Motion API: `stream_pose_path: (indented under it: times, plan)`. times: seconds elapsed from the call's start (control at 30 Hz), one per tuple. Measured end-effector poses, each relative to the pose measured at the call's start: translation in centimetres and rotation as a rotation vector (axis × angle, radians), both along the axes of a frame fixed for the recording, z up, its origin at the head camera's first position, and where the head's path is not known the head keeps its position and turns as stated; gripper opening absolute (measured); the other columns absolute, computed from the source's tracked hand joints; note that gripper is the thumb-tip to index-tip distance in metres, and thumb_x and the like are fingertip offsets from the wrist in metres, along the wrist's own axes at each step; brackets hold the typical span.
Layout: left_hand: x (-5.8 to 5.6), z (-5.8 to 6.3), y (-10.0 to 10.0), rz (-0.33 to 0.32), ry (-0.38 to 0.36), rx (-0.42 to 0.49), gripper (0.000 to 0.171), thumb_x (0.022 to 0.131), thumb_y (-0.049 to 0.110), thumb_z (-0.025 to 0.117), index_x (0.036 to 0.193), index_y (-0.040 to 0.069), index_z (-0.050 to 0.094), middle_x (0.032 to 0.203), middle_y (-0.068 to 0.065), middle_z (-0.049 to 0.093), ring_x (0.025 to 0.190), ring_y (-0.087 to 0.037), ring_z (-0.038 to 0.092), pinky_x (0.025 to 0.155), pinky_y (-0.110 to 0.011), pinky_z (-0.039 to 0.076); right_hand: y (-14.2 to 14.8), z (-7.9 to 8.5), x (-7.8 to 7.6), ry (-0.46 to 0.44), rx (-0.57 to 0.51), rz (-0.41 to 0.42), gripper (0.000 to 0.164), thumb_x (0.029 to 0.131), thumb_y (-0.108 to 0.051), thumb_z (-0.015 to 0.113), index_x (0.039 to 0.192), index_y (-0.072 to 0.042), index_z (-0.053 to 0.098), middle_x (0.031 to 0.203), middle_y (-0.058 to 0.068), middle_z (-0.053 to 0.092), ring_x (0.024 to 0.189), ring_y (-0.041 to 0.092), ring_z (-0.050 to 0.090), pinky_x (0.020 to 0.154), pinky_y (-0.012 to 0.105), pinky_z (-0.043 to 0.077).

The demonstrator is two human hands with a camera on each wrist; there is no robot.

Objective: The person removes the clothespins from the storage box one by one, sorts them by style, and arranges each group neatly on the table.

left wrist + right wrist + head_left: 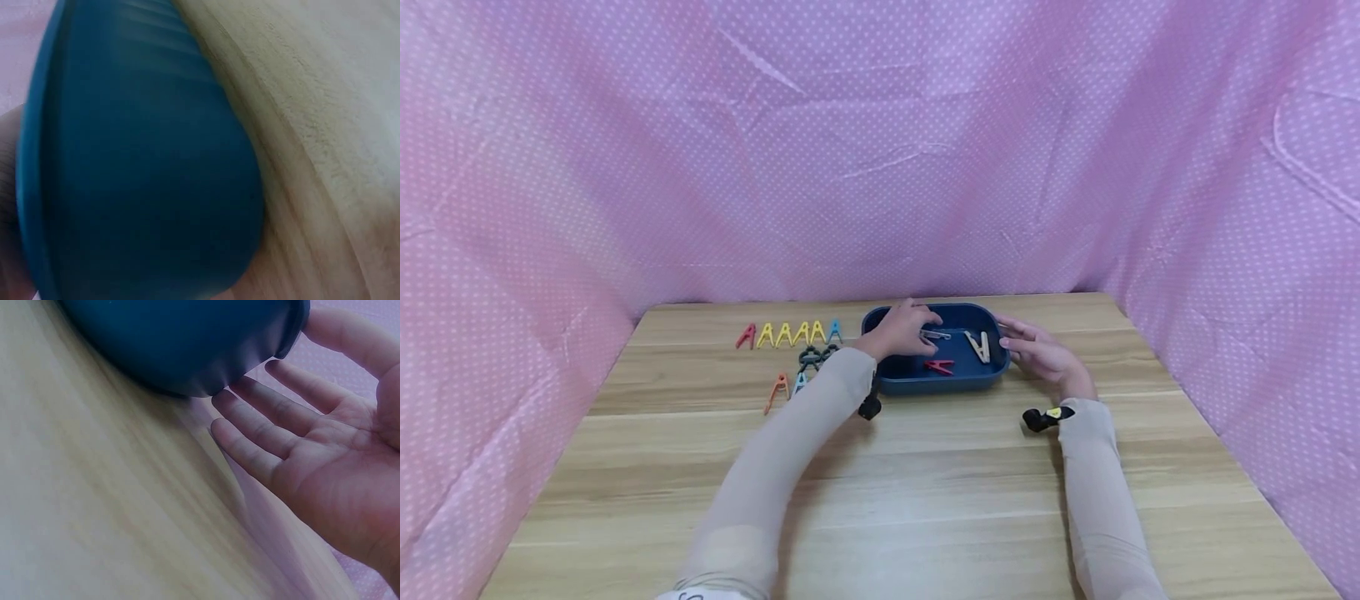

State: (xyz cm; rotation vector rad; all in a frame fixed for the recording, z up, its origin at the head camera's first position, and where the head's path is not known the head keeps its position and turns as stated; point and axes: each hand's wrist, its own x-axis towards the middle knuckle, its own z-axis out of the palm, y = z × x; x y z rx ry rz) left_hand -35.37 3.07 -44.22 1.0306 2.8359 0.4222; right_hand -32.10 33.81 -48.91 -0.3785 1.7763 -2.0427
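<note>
A dark blue plastic box (pixel 940 385) stands near the table's back edge. Over its left side reaches my left hand (pixel 901 329), thumb and fingers spread apart around a pale, clear-looking clip (pixel 937 335); whether they touch it cannot be told. In the box also lie a red clothespin (pixel 939 367) and a cream clothespin (pixel 978 347). The left wrist view holds mostly the box's outer wall (pixel 150 150), with only a sliver of hand behind the rim. At the right end, my right hand (pixel 331 437) rests its thumb on the rim, its other fingers extended beside the wall.
Left of the box, a row holds a red clip (pixel 746 336), several yellow clips (pixel 785 334) and a blue clip (pixel 835 331). Below it lie dark green clips (pixel 810 358), an orange clip (pixel 777 392) and a light blue clip (pixel 801 382). Pink dotted cloth (pixel 880 167) hangs behind the table.
</note>
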Motion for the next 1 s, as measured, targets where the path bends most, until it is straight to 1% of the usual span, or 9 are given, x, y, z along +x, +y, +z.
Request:
stream_pose_path:
  times: [0.1,0.2,0.33,0.4,0.53,0.63,0.8,1.0]
  plan:
    - [0.0,-0.1,0.4,0.002,0.0,-0.05,0.055,0.093,0.039,0.072,0.143,0.019,0.06,0.146,-0.001,0.058,0.137,-0.028,0.043,0.118,-0.049,0.033,0.0,0.0,0.0,0.015,-0.001,0.012,0.06,0.104,0.005,0.042,0.16,0.003,0.018,0.137,-0.005,0.057,0.123,0.005,0.059,0.102,0.02,0.048]
    - [0.1,-0.2,0.7,0.004,-0.004,-0.089,0.054,0.094,0.039,0.071,0.143,0.019,0.059,0.144,0.0,0.059,0.134,-0.026,0.043,0.115,-0.049,0.035,0.1,-0.1,-0.1,0.021,0.001,0.012,0.06,0.104,0.005,0.044,0.159,0.002,0.022,0.137,-0.005,0.057,0.123,0.005,0.059,0.102,0.02,0.048]
    - [0.1,-0.6,1.0,-0.002,-0.001,-0.123,0.052,0.095,0.038,0.07,0.142,0.018,0.06,0.142,0.0,0.059,0.132,-0.025,0.043,0.114,-0.049,0.035,0.2,-0.2,-0.1,0.018,0.0,0.014,0.057,0.104,0.005,0.044,0.158,0.0,0.026,0.137,-0.004,0.058,0.122,0.006,0.059,0.101,0.021,0.049]
    - [0.1,-0.8,1.1,-0.002,0.002,-0.136,0.052,0.096,0.037,0.069,0.143,0.018,0.06,0.142,0.0,0.059,0.133,-0.025,0.042,0.116,-0.05,0.035,0.2,-0.2,-0.1,0.018,-0.006,0.023,0.057,0.104,0.006,0.043,0.158,0.001,0.025,0.137,-0.004,0.058,0.123,0.006,0.059,0.101,0.021,0.049]
    - [-0.2,-1.0,1.2,0.005,0.024,-0.152,0.051,0.095,0.035,0.07,0.143,0.017,0.06,0.141,-0.001,0.06,0.131,-0.024,0.043,0.116,-0.049,0.035,0.2,-0.2,-0.1,0.021,-0.016,0.025,0.058,0.104,0.006,0.042,0.159,0.003,0.022,0.139,-0.003,0.057,0.123,0.006,0.059,0.101,0.021,0.049]
    - [-0.3,-1.1,1.4,0.004,0.031,-0.152,0.049,0.095,0.034,0.072,0.139,0.017,0.063,0.138,0.0,0.062,0.129,-0.023,0.044,0.115,-0.048,0.036,0.3,-0.2,-0.2,0.021,-0.009,0.026,0.059,0.104,0.005,0.043,0.159,0.004,0.021,0.14,-0.003,0.055,0.124,0.005,0.058,0.101,0.02,0.049]
    - [-0.3,-1.0,1.6,-0.012,0.022,-0.155,0.041,0.093,0.03,0.074,0.132,0.018,0.068,0.134,0.0,0.065,0.125,-0.023,0.046,0.115,-0.048,0.036,0.3,-0.2,-0.1,0.032,0.018,0.035,0.06,0.104,0.004,0.043,0.159,0.005,0.017,0.144,-0.002,0.05,0.125,0.004,0.057,0.102,0.019,0.048]
    - [-0.2,-0.5,1.6,-0.022,0.001,-0.185,0.041,0.092,0.024,0.077,0.132,0.021,0.069,0.136,0.001,0.064,0.128,-0.024,0.046,0.119,-0.049,0.032,0.2,-0.2,-0.2,0.021,0.032,0.027,0.062,0.105,0.002,0.044,0.16,0.004,0.017,0.145,-0.004,0.047,0.127,0.002,0.054,0.104,0.02,0.046]
